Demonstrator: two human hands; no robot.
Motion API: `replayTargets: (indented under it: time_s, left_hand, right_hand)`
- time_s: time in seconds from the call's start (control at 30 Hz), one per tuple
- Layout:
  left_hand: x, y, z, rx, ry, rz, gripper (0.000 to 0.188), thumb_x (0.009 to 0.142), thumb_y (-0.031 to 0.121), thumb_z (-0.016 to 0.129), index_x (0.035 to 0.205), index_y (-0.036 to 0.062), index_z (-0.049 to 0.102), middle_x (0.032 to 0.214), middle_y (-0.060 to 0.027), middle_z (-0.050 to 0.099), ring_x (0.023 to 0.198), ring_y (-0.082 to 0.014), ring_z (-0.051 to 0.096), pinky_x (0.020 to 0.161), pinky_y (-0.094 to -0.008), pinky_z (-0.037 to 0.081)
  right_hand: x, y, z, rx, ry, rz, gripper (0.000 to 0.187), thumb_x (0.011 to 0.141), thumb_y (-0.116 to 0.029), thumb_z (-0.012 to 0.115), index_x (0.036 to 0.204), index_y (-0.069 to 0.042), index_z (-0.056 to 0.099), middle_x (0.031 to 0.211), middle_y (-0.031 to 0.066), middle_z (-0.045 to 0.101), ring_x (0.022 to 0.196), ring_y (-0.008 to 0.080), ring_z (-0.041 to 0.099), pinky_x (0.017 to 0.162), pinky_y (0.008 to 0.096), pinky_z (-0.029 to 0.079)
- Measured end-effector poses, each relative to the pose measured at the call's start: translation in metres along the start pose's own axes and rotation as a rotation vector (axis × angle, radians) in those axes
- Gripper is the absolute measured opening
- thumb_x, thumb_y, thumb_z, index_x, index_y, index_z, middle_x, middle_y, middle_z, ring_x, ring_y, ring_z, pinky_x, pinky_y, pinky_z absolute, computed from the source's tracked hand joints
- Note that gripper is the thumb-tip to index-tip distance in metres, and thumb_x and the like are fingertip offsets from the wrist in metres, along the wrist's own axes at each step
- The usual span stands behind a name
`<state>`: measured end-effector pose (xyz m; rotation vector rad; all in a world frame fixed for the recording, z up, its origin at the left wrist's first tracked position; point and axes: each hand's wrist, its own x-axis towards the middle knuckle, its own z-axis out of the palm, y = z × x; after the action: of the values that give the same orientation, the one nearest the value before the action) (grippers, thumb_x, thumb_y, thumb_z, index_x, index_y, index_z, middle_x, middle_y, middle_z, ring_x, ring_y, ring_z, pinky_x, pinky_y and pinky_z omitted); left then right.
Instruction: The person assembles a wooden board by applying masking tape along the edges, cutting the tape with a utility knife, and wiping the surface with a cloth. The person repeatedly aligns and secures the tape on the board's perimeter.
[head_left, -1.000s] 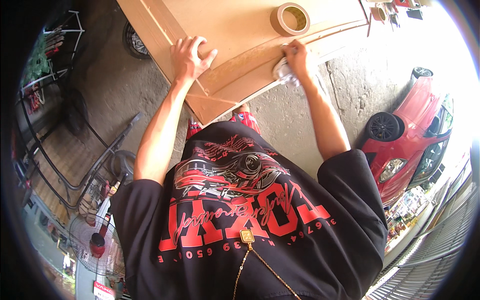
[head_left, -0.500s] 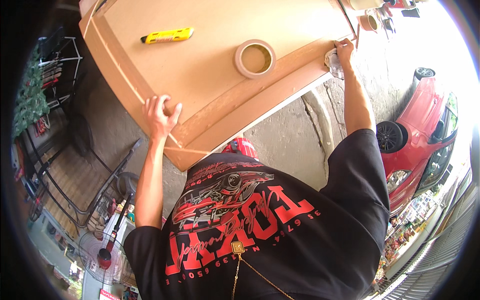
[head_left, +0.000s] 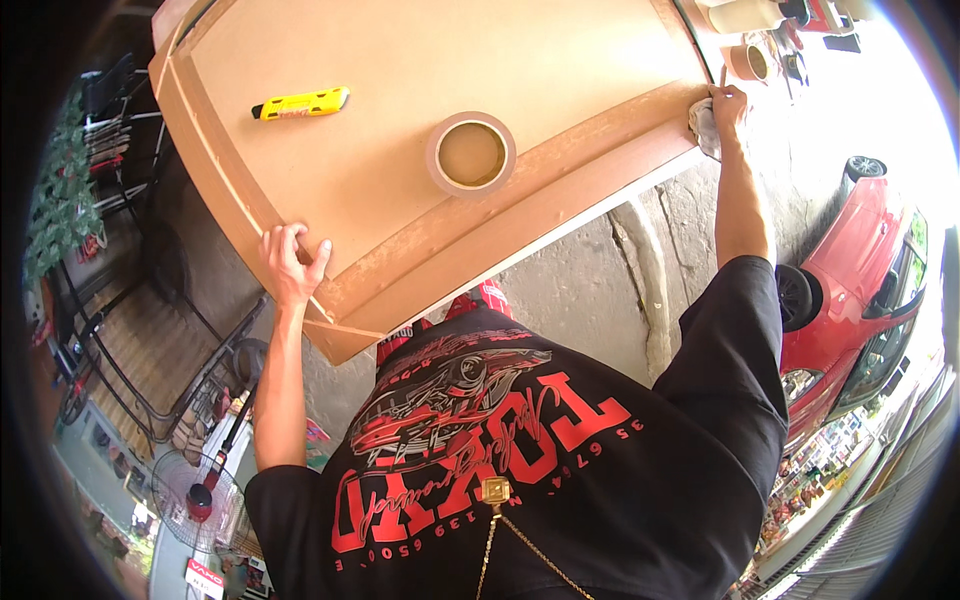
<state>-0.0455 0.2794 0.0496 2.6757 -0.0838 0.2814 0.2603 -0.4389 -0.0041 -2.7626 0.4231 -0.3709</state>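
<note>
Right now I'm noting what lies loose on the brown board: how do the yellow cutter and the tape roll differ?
The yellow cutter is long and narrow; the tape roll is a round ring with an open middle. The cutter is bright yellow with a black end, the roll brownish. The cutter lies farther left than the roll. Both rest on the brown board, unheld.

My right hand (head_left: 729, 108) has slid the crumpled whitish cloth (head_left: 705, 130) along the flat tan board (head_left: 390, 70), farther from my left hand (head_left: 290, 265), leaving the round brown tape roll (head_left: 433, 155) well to its left.
</note>
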Motion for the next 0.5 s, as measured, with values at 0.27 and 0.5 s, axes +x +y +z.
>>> replayTargets:
  time_s: [0.27,0.5]
  left_hand:
    - [-0.002,-0.005,0.001,0.007,0.016,0.020,0.032,0.071,0.033,0.076,0.088,0.0109,0.058,0.079,-0.0055,0.055,0.077,-0.0278,0.052,0.071,-0.0408,0.041]
    - [-0.004,-0.009,0.006,0.002,0.050,0.065,0.034,0.071,0.034,0.076,0.089,0.0117,0.058,0.082,-0.0049,0.057,0.080,-0.0275,0.054,0.073,-0.0416,0.041]
  right_hand:
    - [-0.056,-0.045,0.002,-0.106,-0.168,0.022,0.028,0.082,-0.027,0.066,0.089,-0.001,0.072,0.089,0.0245,0.068,0.086,0.0415,0.065,0.079,0.0471,0.050]
    - [-0.181,-0.128,0.014,0.163,-0.110,-0.171,0.031,0.084,-0.029,0.066,0.076,0.001,0.067,0.071,0.0214,0.064,0.065,0.0349,0.062,0.067,0.0441,0.048]
